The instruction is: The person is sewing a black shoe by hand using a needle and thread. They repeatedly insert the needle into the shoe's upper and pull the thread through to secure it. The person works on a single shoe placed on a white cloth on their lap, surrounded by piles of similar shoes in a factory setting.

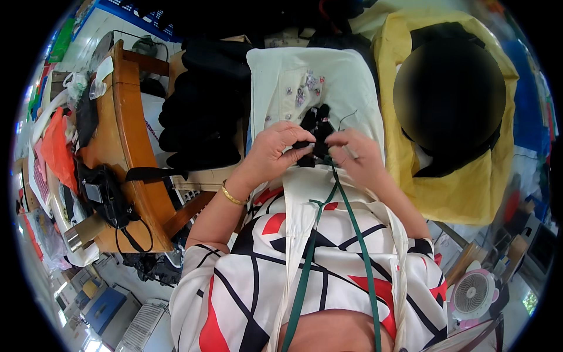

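My left hand [277,151] pinches a small black fabric piece [302,144] between thumb and fingers. Close beside it, my right hand [356,156] has its fingers curled inward; what they hold, if anything, is too small to make out. Beyond the fingertips lies a little heap of black pieces [317,119] with some pale bits on it. A thin dark strand [347,117] curves up near the right fingers. All this rests on a white cloth [352,76] in front of me. Farther back on it is a clear plastic bag [306,88] with small purplish printed items.
Rounded black bundles [202,105] fill a box on the left, beside a wooden chair [132,135] with a black bag [105,193] hanging there. On the right, a yellow-lined container [469,199] holds dark material. A green cord [362,252] hangs from my neck. A fan [472,291] stands lower right.
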`<state>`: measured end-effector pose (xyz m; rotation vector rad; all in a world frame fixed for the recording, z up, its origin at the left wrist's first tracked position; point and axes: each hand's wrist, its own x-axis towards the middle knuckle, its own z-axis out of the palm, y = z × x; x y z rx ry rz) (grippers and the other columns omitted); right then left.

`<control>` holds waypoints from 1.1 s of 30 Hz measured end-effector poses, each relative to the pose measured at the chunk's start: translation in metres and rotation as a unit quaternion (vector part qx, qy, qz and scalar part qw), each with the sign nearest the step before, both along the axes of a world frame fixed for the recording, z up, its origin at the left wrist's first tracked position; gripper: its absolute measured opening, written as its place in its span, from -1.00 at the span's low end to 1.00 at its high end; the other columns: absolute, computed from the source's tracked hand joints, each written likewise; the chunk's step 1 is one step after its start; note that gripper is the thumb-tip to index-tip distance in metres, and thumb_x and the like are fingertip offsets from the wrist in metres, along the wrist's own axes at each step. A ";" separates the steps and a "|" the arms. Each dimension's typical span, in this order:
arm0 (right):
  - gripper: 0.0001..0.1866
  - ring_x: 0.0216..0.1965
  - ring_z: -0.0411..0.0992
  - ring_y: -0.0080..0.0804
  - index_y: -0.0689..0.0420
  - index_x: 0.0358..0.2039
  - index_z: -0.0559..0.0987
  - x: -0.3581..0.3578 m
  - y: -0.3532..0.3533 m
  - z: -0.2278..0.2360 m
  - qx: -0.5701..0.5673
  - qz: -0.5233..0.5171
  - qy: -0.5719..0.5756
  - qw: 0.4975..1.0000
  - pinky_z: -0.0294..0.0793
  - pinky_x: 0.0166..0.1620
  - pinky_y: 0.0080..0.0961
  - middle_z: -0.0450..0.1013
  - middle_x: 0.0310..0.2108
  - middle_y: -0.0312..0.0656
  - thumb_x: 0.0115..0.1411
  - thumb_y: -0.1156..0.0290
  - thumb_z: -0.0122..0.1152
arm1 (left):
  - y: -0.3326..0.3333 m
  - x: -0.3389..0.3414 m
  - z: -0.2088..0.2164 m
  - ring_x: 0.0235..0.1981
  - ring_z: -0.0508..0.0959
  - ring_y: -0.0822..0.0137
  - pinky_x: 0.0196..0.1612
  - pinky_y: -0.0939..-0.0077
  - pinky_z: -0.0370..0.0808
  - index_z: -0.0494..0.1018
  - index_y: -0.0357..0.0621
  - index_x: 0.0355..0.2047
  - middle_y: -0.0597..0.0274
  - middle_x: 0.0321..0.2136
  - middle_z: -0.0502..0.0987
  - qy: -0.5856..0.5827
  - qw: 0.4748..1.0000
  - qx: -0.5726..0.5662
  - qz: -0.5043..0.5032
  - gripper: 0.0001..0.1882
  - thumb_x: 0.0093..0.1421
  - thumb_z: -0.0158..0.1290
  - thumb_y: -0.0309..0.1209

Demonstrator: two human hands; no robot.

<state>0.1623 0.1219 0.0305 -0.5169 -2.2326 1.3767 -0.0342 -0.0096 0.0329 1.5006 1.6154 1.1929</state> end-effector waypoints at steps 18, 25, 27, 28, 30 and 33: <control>-0.84 -0.41 0.54 -0.40 0.20 -0.19 0.63 0.002 0.021 0.035 -0.106 0.192 -0.159 0.963 0.49 -0.29 -0.59 0.60 -0.36 -0.20 0.20 0.56 0.20 | -0.005 0.003 0.005 -0.17 0.56 0.13 -0.06 0.32 0.50 0.58 -0.12 -0.26 0.27 -0.29 0.62 0.084 0.992 0.083 -0.039 -0.71 -0.06 0.29 -0.50; -0.79 -0.34 0.58 -0.34 0.21 -0.15 0.63 0.005 0.023 0.029 -0.130 0.203 -0.136 0.961 0.52 -0.23 -0.56 0.61 -0.32 -0.15 0.19 0.57 0.20 | -0.004 0.002 0.006 -0.16 0.56 0.15 -0.08 0.35 0.50 0.58 -0.10 -0.27 0.29 -0.29 0.62 0.088 0.991 0.086 -0.045 -0.70 -0.08 0.31 -0.51; -0.79 -0.34 0.58 -0.33 0.22 -0.14 0.63 0.005 0.024 0.030 -0.125 0.208 -0.133 0.961 0.52 -0.22 -0.56 0.61 -0.32 -0.13 0.19 0.58 0.20 | -0.005 0.002 0.007 -0.15 0.56 0.16 -0.08 0.35 0.50 0.59 -0.09 -0.27 0.30 -0.29 0.61 0.087 0.992 0.085 -0.045 -0.70 -0.08 0.31 -0.51; -0.79 -0.34 0.58 -0.35 0.22 -0.14 0.63 0.005 0.024 0.030 -0.129 0.210 -0.130 0.960 0.52 -0.22 -0.56 0.61 -0.32 -0.13 0.19 0.58 0.19 | -0.005 0.002 0.008 -0.15 0.56 0.16 -0.08 0.36 0.50 0.59 -0.09 -0.27 0.30 -0.29 0.61 0.087 0.992 0.084 -0.045 -0.70 -0.09 0.31 -0.51; -0.79 -0.32 0.58 -0.37 0.23 -0.14 0.63 0.004 0.024 0.030 -0.137 0.214 -0.123 0.959 0.51 -0.20 -0.56 0.61 -0.31 -0.12 0.21 0.58 0.18 | -0.005 0.002 0.008 -0.15 0.56 0.17 -0.07 0.36 0.50 0.59 -0.09 -0.27 0.30 -0.28 0.61 0.081 0.992 0.083 -0.047 -0.69 -0.09 0.31 -0.52; -0.81 -0.32 0.56 -0.49 0.17 -0.15 0.62 0.004 0.021 0.023 -0.190 0.204 -0.110 0.954 0.51 -0.20 -0.58 0.62 -0.31 -0.22 0.24 0.54 0.15 | -0.006 0.003 0.009 -0.15 0.56 0.17 -0.06 0.37 0.49 0.59 -0.10 -0.27 0.29 -0.28 0.61 0.058 0.994 0.077 -0.052 -0.69 -0.09 0.31 -0.53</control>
